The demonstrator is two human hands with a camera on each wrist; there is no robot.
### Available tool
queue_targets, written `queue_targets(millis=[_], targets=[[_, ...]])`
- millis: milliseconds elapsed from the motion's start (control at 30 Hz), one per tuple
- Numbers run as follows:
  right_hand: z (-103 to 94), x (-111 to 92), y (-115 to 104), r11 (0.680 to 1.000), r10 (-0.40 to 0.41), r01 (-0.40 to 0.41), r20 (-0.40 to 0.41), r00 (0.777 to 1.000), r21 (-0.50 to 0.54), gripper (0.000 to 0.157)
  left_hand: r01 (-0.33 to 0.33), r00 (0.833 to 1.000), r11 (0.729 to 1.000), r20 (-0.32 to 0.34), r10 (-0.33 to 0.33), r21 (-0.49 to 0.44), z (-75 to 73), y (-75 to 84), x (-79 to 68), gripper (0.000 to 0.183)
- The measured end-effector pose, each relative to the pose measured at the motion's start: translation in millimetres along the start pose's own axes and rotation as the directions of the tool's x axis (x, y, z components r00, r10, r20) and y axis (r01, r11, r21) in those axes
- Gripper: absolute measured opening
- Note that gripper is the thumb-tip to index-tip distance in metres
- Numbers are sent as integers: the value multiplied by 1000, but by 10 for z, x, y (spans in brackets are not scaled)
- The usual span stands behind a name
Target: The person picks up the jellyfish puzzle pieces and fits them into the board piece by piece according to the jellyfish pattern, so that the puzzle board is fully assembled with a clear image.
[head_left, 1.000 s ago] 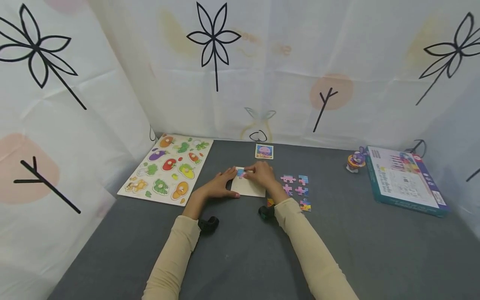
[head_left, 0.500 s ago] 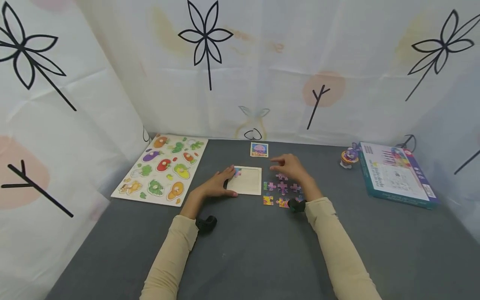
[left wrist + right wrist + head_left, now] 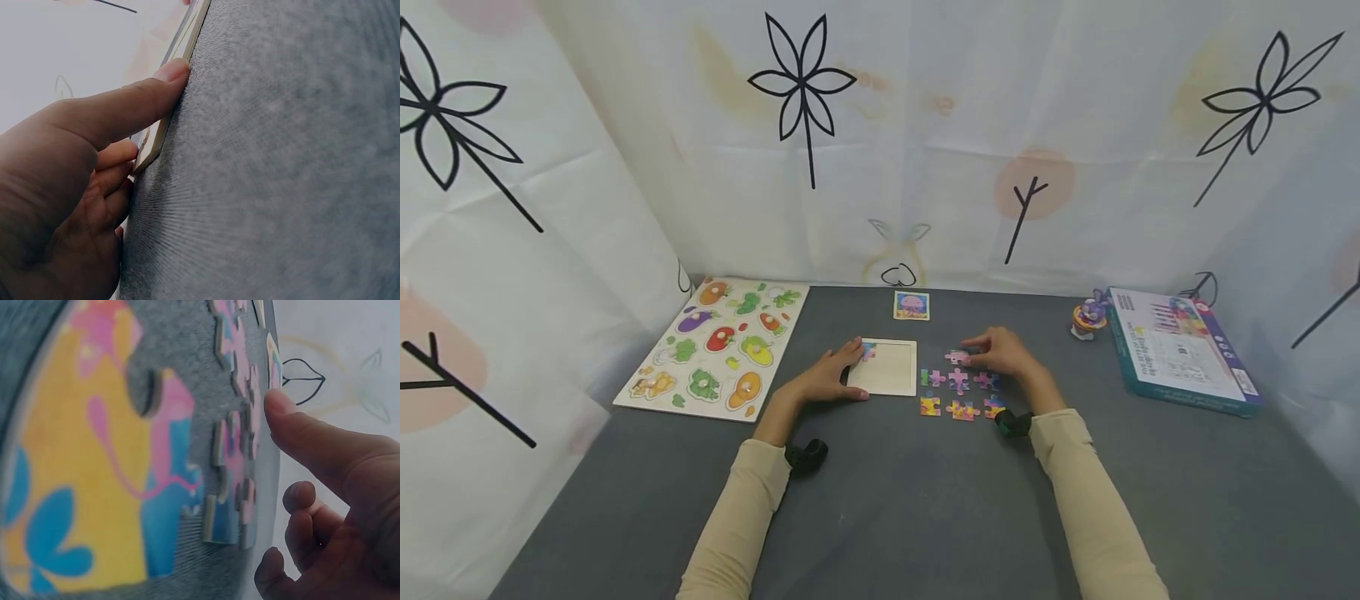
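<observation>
My left hand (image 3: 826,377) holds the left side of a square wooden puzzle tray (image 3: 891,373), fingers at its far corner and thumb at the near one. In the left wrist view the thumb (image 3: 150,97) lies along the tray's edge (image 3: 156,140). One blue and pink jigsaw piece (image 3: 868,351) sits in the tray's far left corner. Over the loose pieces, my right hand (image 3: 1007,353) has thumb and forefinger parted at the right end of a pink jigsaw piece (image 3: 956,357). A yellow jigsaw piece (image 3: 94,487) looms large in the right wrist view.
Several loose pieces lie in rows right of the tray, including a yellow corner piece (image 3: 930,407). A small picture card (image 3: 912,306) lies behind the tray. A vegetable board (image 3: 711,354) is at left; a purple toy figure (image 3: 1088,315) and a box (image 3: 1180,350) are at right.
My right hand has left the piece in the tray's corner and moved right, then down to the loose pieces. The left hand keeps its place on the tray. The head view has shifted slightly.
</observation>
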State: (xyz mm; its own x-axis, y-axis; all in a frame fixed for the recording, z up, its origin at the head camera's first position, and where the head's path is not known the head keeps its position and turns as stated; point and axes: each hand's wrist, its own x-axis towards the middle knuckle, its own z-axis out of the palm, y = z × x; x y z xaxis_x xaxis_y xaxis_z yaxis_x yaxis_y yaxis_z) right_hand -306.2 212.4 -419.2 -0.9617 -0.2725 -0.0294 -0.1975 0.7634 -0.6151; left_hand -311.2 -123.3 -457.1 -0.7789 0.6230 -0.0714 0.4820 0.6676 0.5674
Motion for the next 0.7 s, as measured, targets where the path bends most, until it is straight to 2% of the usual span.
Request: queue_targets(millis=[300, 700], targets=[[34, 27, 100, 999, 24, -24, 0, 1000, 26, 36, 18, 1000, 1000, 7, -18, 12, -7, 0, 1, 93], [50, 38, 97, 999, 41, -40, -24, 999, 30, 31, 14, 1000, 1000, -2, -14, 24, -5, 38, -24, 91]])
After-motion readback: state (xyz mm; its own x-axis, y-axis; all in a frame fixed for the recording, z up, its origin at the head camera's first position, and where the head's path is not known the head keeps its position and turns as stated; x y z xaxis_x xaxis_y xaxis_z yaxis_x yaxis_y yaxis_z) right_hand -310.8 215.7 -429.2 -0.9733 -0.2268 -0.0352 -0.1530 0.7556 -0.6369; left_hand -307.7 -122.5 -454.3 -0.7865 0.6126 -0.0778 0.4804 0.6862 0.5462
